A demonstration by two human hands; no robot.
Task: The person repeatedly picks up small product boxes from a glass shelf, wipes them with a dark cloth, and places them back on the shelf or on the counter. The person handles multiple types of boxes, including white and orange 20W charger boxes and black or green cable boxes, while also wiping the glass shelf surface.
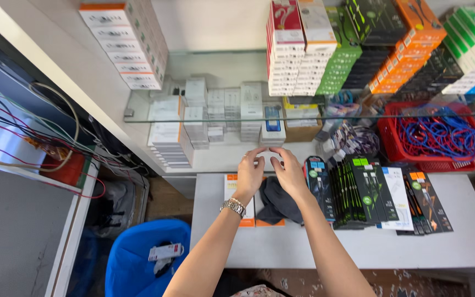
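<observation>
1. The left hand [249, 171] and right hand [290, 171] sit side by side at the middle of the view, fingertips almost meeting at 12 o'clock of both.
2. Both hands are loosely curled with fingers bent forward. They seem to pinch something small between them, but I cannot tell what it is, nor whether either truly grips it.
3. A metal watch [233, 207] circles the left wrist, at 7 o'clock from that hand.
4. A dark cloth [277, 204] lies crumpled on the white table [358, 247], directly under the right hand at its 6 o'clock.
5. White and orange boxes [231, 187] lie flat under the left hand, touching the cloth.
6. At 3 o'clock from the hands, a row of dark packets [358, 192] leans in a line across the table.
7. A red basket [397, 146] of blue cables sits at 2 o'clock, on the lower shelf.
8. Stacked boxes [303, 49] crowd the upper shelf at 12 o'clock.
9. A blue bin [133, 258] stands on the floor at 8 o'clock.
</observation>
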